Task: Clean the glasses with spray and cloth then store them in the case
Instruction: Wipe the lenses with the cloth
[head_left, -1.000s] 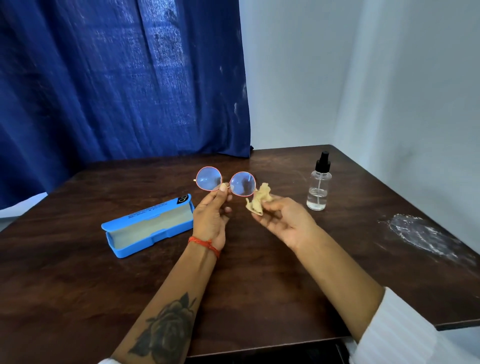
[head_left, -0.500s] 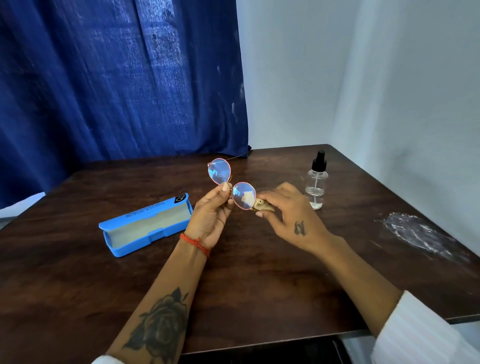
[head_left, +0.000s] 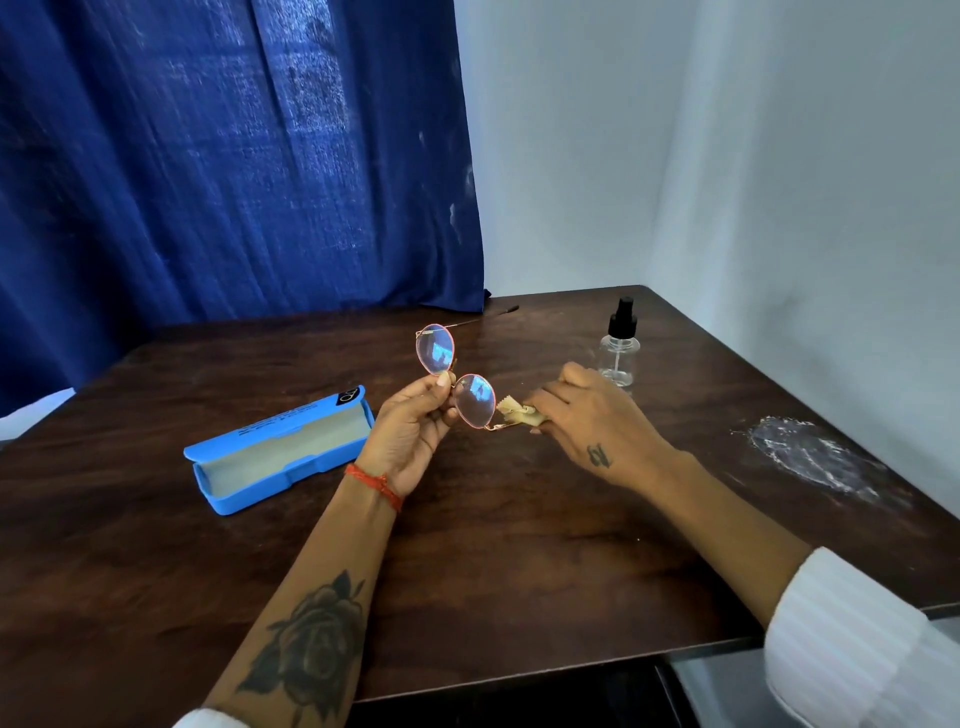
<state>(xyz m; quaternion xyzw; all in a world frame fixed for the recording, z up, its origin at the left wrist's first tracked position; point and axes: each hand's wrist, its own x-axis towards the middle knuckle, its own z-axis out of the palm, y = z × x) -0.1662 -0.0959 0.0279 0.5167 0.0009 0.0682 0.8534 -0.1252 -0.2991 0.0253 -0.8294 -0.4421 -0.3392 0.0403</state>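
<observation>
Now the glasses (head_left: 457, 384) are tilted steeper than a second ago, pinched at the bridge by the left hand (head_left: 415, 431) above the table (head_left: 519, 545). The right hand (head_left: 597, 426), turned palm-down, is pinching the cloth (head_left: 514, 413) beside the lower lens; wiping is judged underway. Spray bottle (head_left: 618, 348) and open case (head_left: 280, 452) are unmoved.

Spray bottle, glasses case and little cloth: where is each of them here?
spray bottle (head_left: 616, 358), head view, on its clear body.
glasses case (head_left: 283, 456), head view, on the pale lining of the open blue case.
cloth (head_left: 511, 409), head view, on the crumpled tan part beside the lower lens.
</observation>
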